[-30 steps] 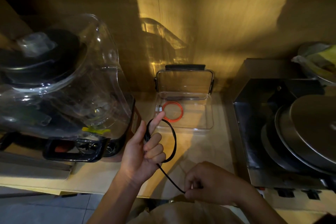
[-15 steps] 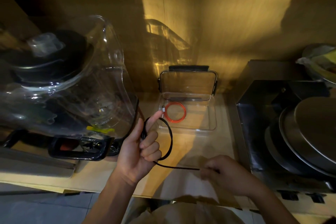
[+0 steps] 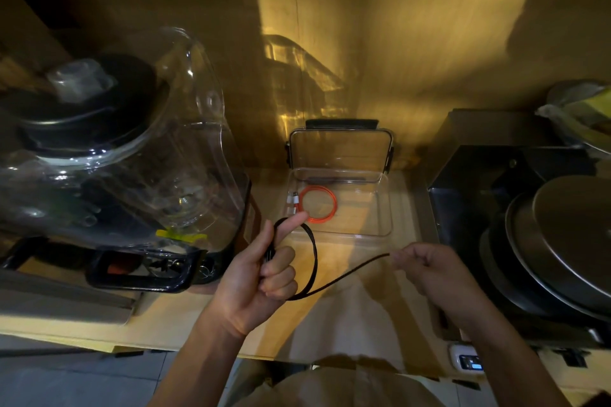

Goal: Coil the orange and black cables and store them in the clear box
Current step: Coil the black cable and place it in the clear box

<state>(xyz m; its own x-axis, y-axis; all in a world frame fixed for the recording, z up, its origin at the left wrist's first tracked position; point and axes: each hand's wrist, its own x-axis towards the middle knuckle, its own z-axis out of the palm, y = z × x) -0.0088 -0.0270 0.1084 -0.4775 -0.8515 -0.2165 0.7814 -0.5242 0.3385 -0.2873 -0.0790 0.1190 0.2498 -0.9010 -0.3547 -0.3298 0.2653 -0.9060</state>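
The clear box (image 3: 383, 208) stands open on the wooden counter, its lid leaning up against the back wall. An orange cable (image 3: 320, 205) lies coiled inside it at the left, white plugs beside the coil. My left hand (image 3: 261, 277) grips the black cable (image 3: 314, 251), which loops from the curled fingers up over my raised index finger and back down. From there the cable runs rightwards to my right hand (image 3: 429, 274), whose fingertips pinch it, stretched above the counter in front of the box.
A big clear blender jar (image 3: 139, 155) on a black base stands at the left, close to my left hand. A steel appliance with stacked metal lids (image 3: 562, 241) fills the right side. The counter's front edge (image 3: 185, 345) runs below my wrists.
My right hand has slid rightwards and up along the black cable, pulling the free length taut. The left hand has kept its loop and stayed almost in place.
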